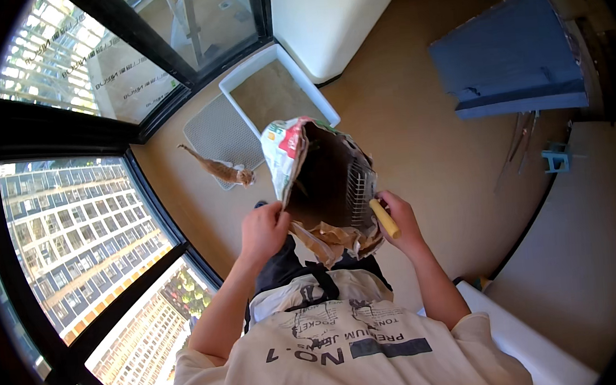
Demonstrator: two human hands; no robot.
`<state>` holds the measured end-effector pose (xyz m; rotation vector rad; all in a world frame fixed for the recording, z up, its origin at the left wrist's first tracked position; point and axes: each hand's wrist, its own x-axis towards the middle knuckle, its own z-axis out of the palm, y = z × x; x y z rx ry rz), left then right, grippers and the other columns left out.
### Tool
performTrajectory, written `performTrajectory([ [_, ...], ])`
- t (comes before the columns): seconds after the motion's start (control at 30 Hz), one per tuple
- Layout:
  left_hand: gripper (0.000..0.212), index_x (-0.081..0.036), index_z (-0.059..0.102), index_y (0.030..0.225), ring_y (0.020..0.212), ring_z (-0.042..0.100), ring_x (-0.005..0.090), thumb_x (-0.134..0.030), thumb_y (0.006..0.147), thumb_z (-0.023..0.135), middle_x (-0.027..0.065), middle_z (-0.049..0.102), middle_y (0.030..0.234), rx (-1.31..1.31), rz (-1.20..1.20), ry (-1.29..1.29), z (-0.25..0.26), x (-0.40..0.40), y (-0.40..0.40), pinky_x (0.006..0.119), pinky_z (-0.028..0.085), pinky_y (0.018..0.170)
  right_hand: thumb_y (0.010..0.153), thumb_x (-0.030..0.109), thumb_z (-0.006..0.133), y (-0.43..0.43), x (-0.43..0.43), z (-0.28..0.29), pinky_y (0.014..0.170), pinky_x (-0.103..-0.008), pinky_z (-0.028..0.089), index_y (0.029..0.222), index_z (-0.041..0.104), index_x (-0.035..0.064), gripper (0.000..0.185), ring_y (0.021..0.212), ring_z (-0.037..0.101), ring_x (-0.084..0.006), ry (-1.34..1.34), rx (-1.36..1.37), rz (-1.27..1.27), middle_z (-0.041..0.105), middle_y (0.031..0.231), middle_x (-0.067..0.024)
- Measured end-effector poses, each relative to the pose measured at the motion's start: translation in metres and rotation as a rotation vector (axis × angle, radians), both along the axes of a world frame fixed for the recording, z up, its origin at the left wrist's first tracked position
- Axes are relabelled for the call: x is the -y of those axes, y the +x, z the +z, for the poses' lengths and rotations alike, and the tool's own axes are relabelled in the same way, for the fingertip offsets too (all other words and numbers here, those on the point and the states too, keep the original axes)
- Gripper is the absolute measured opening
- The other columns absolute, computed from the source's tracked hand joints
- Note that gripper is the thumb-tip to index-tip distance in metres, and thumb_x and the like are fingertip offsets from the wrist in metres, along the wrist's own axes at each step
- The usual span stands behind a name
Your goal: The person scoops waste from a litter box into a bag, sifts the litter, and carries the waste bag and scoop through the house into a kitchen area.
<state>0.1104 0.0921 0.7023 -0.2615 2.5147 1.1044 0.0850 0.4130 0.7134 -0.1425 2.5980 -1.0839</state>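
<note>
Both hands hold up a large paper bag [285,156] by its rim, its wide mouth facing me. My left hand [264,231] pinches the left edge between thumb and fingers. At the opposite edge, my right hand [401,220] grips the bag. A slotted metal scoop [359,191] lies inside the right wall, and its yellow handle [386,220] sticks out beside my right hand. Torn brown paper [328,240] hangs from the near rim. The bag's inside is dark, with its contents hard to tell. Beyond it stands a white litter tray [236,103] holding a layer of brownish material.
An orange and white cat [222,169] stands on a grey perforated mat [208,127] left of the tray. Dark-framed windows [107,300] line the left side. A blue box-like object [509,54] stands at the far right, with a small light-blue plastic stool [556,159] nearer.
</note>
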Motion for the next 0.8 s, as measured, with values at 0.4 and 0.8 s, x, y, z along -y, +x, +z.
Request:
performTrajectory([
  [0.4,0.037,-0.008,0.075,0.094,0.098,0.069,0.0435,-0.037,0.097,0.053,0.0221,0.074,0.096,0.081,-0.832,-0.087,-0.096,-0.437,0.035,0.056,0.055,0.089,0.083,0.005,0.071,0.165,-0.399,-0.010,0.078,-0.0437,0.056,0.109,0.068,0.0022,0.026,0.091,0.072,-0.0407,0.146,0.236,-0.612,0.073,0.094,-0.0236],
  [0.8,0.045,-0.006,0.067,0.095,0.092,0.068,0.0459,-0.047,0.105,0.052,0.0226,0.072,0.094,0.032,-1.172,0.111,-0.091,-0.851,-0.094,0.057,0.053,0.080,0.082,0.017,0.071,0.279,-0.783,0.016,0.084,-0.0532,0.056,0.102,0.071,0.0029,0.024,0.095,0.069,-0.0491,0.365,0.262,-1.113,0.073,0.094,-0.0273],
])
